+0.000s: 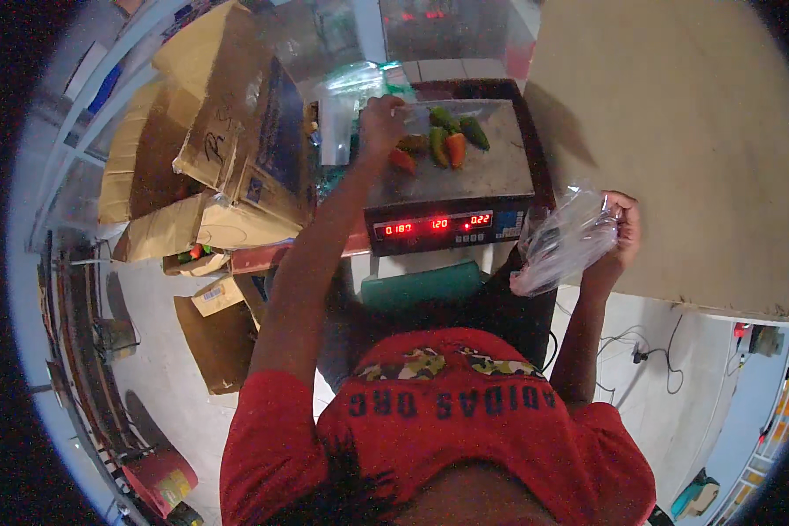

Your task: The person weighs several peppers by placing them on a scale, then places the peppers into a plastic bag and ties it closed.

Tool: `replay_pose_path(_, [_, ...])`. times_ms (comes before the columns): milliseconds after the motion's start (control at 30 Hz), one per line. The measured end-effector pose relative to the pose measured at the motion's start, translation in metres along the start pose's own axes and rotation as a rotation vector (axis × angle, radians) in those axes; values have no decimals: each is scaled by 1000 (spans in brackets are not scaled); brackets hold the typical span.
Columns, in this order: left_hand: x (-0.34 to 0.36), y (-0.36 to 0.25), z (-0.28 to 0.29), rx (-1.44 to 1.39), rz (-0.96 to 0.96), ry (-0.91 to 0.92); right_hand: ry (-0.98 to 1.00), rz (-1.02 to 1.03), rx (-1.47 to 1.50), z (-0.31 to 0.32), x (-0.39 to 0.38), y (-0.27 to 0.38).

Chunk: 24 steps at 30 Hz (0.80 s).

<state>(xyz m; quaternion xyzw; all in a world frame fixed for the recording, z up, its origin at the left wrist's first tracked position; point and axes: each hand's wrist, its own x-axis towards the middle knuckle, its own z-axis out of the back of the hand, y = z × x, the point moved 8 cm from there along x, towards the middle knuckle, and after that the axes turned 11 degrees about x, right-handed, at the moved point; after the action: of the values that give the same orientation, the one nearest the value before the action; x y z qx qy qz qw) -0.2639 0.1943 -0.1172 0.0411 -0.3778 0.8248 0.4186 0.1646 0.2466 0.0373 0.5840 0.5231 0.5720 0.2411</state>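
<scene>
Over a pale floor (175, 421), a scale (500, 175) is bearing peppers (455, 151); a tan panel (675, 131) is filling the right, cardboard boxes (228, 131) crowding the left. The right hand (622, 232) is pinching a clear bag (570, 245) — the left hand (381, 127) is reaching to the scale's far-left edge, its hold I cannot tell.

Pale floor (679, 419) shows below a broad tan panel (675, 158), with probably a bluish wall (28, 298) far left.

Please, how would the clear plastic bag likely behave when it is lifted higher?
The plastic bag is probably floppy, as it looks crumpled beside the right hand. It seems light, being thin and see-through.
</scene>
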Motion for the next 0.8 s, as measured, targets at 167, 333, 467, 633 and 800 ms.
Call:
replay_pose_path(167, [-18,0,35,-58,-66,-34,12,38,-30,2,0,3])
replay_pose_path(333, [-42,-4,54,-262,-126,31,-16,45,-99,1,-1,5])
replay_pose_path(467, [-56,8,55,-189,-27,91,36,73,-55,-7,0,8])
replay_pose_path(633, [-95,-28,59,-625,166,295,113,121,-62,-27,-9,3])
replay_pose_path(800, [-173,-180,113,-502,-28,539,247,175,-469,-86,-35,-21])
